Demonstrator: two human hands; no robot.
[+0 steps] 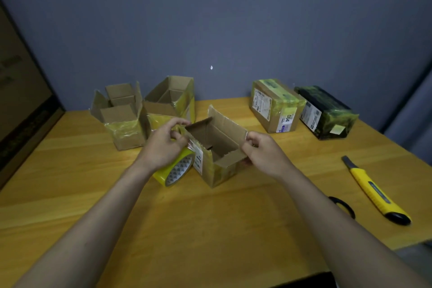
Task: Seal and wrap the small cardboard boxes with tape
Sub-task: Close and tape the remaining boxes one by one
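Cardboard box [216, 161] at frame centre is pinched by left hand [163, 147] and right hand [264, 153] at opposite flaps, which should be folded flat before tape [175, 169] is applied.

Both forearms extended forward, bare. Left hand [163, 147]: fingers curled, pinching at the fingertips. Right hand [264, 153]: fingers curled, likewise pinching, knuckles up.

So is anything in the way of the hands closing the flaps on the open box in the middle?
Nothing visible. The left hand and right hand already hold the open box by its flaps, and the space above its opening is free. The tape roll leans beside it, under the left hand.
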